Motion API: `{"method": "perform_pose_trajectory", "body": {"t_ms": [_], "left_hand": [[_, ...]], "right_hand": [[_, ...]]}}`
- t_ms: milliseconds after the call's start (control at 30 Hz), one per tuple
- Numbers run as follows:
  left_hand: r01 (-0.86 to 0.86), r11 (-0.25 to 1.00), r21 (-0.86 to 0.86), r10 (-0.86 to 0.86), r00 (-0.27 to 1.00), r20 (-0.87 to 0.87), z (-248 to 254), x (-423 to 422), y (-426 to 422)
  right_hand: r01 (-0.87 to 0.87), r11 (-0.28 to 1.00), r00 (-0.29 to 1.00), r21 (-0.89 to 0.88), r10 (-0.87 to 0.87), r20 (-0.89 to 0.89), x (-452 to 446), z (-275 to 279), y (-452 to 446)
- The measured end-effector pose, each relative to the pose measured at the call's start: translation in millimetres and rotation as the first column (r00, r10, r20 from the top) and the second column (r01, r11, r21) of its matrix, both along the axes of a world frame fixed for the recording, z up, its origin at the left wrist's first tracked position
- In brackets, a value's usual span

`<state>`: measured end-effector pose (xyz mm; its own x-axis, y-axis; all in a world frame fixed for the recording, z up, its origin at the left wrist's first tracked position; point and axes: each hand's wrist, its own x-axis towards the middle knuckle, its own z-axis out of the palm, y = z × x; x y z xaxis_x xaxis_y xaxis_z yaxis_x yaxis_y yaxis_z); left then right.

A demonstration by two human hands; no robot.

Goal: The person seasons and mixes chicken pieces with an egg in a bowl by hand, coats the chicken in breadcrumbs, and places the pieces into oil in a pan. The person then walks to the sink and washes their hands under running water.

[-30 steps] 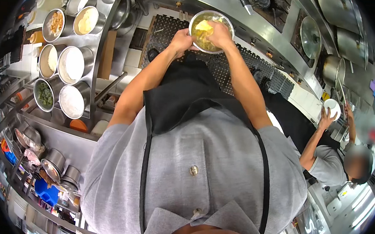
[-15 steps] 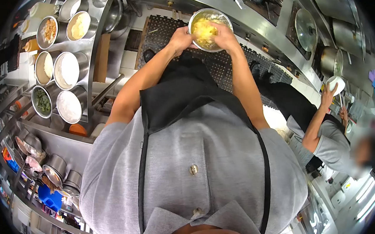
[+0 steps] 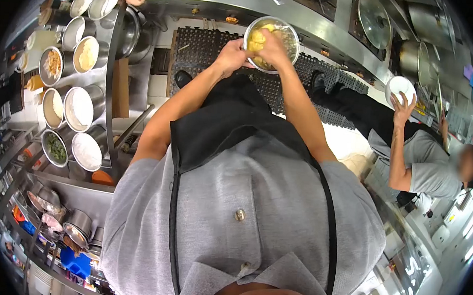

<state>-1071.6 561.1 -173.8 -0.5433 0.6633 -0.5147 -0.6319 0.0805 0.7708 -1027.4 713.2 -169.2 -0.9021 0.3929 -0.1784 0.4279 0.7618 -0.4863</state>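
Observation:
A round metal mixing bowl (image 3: 295, 52) is held out in front of my apron, above the black floor mat. My left hand (image 3: 233, 57) grips its left rim, fingers wrapped beneath the edge. Inside the bowl, my right hand (image 3: 272, 48) is closed on soft yellow food pieces (image 3: 259, 38); its fingertips are partly hidden by the food. The yellow food is bunched on the left side, and smears coat the bowl's inner wall on the right.
Several metal tubs with white powder (image 3: 87, 152), chopped greens (image 3: 55, 148) and other ingredients stand on the left. A steel stove front (image 3: 203, 2) runs beyond the bowl. To the right, a co-worker (image 3: 433, 156) holds a white bowl (image 3: 401, 90). A perforated black mat (image 3: 200, 43) covers the floor.
The mixing bowl has shifted slightly right, and the yellow food has bunched toward its left side. My right hand has turned in the bowl. The co-worker's white bowl has moved left.

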Motion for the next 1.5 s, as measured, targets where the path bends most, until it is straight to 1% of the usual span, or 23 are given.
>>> {"method": "perform_pose_trajectory", "body": {"t_ms": [67,133,267,300,333,500,600,633,667,700,733,767,800,833,867,933,1033,1133,1200,1267,1333,1433,1500], "left_hand": [[0.089,0.996,0.017,-0.088,0.994,-0.058,4.5,2.6,9.2],[0.033,0.999,-0.003,-0.032,0.997,0.066,-2.0,5.1,18.8],[0.026,1.000,-0.006,-0.026,0.998,0.053,0.8,-0.2,62.8],[0.037,0.999,0.025,-0.038,0.998,0.056,-7.0,-4.0,77.6],[0.041,0.999,0.033,-0.043,0.998,0.050,-4.5,-8.4,90.7],[-0.087,0.995,0.047,0.082,0.991,0.105,-19.9,-22.2,132.8],[-0.082,0.987,0.136,0.061,0.987,0.149,-29.1,-21.6,134.3],[-0.080,0.997,0.023,0.076,0.988,0.133,-16.1,-16.7,125.1],[0.072,0.987,0.147,-0.076,0.997,0.026,-39.6,-13.7,104.6],[0.124,0.990,0.065,-0.115,0.985,-0.129,-36.4,-12.9,77.6],[0.096,0.992,-0.085,-0.112,0.973,-0.203,-11.5,-12.7,44.7],[0.047,0.994,-0.098,-0.066,0.977,-0.201,9.3,-15.3,1.1],[-0.087,0.992,-0.087,0.070,0.981,-0.178,22.6,-18.6,-44.7],[-0.297,0.953,-0.049,0.284,0.941,-0.184,32.7,-23.0,-95.8],[-0.460,0.888,0.012,0.453,0.871,-0.191,45.6,-27.4,-150.2],[-0.777,0.606,-0.171,0.644,0.605,-0.468,66.3,-46.9,-257.5],[-0.925,-0.058,-0.376,0.522,0.293,-0.801,50.2,-72.2,-436.7],[-0.582,-0.418,-0.698,0.491,0.501,-0.713,40.9,-95.5,-531.2],[-0.595,-0.263,-0.760,0.644,0.478,-0.597,-17.4,-112.5,-591.3],[-0.591,-0.276,-0.758,0.578,0.528,-0.622,-65.8,-120.7,-625.8],[-0.838,-0.273,-0.473,0.835,0.037,-0.549,-77.4,-129.0,-631.7],[-0.947,-0.215,-0.238,0.870,-0.075,-0.487,-17.6,-123.1,-601.5],[-0.972,-0.004,-0.235,0.836,0.126,-0.534,65.6,-105.6,-525.2]], "right_hand": [[0.023,0.885,0.990,-0.466,0.045,0.133,-9.4,-30.8,16.3],[0.004,0.996,1.000,-0.093,-0.004,-0.006,-6.6,-13.1,18.4],[-0.115,0.989,0.969,0.093,0.132,-0.210,10.1,6.4,54.9],[-0.031,0.999,0.995,-0.037,0.034,0.090,4.1,28.6,69.2],[-0.006,0.999,0.989,0.051,0.014,-0.145,1.1,26.4,87.9],[0.242,0.965,0.953,0.103,-0.217,-0.214,-17.6,63.7,137.9],[0.139,0.986,0.973,0.087,-0.120,-0.199,-37.7,22.6,165.1],[0.051,0.996,0.995,0.070,-0.044,-0.088,-36.8,0.6,180.6],[0.033,0.985,0.999,0.171,-0.033,-0.001,-37.8,-10.4,196.1],[-0.009,0.952,0.924,0.305,0.124,-0.360,-39.0,-43.5,208.6],[0.010,0.982,0.928,-0.187,-0.079,-0.365,-47.7,-65.5,231.6],[-0.238,0.966,0.931,0.106,0.258,-0.259,-54.7,-51.9,237.6],[-0.127,0.989,0.989,-0.080,0.120,-0.088,-54.4,-19.8,213.9],[-0.134,0.976,0.916,0.173,0.189,-0.354,-58.0,-14.6,213.1],[0.070,0.923,0.926,0.378,0.081,-0.369,-65.4,15.0,180.9],[-0.169,0.931,0.985,0.323,0.151,0.082,-77.2,-10.5,204.7],[0.093,0.931,0.983,0.352,-0.030,-0.181,-81.9,6.8,189.0],[0.098,0.977,0.995,0.187,-0.103,0.018,-83.7,14.2,180.6],[0.112,0.976,0.993,0.186,-0.117,0.016,-81.2,-15.7,195.0],[0.068,0.946,0.995,0.316,-0.087,0.046,-76.5,-17.4,191.6],[-0.019,0.935,1.000,0.354,0.025,-0.011,-76.9,-44.2,205.3],[-0.100,0.968,0.993,0.230,0.084,0.080,-67.4,-55.9,191.6],[0.008,0.975,0.996,0.222,0.013,-0.091,-56.5,-62.2,194.3]]}}
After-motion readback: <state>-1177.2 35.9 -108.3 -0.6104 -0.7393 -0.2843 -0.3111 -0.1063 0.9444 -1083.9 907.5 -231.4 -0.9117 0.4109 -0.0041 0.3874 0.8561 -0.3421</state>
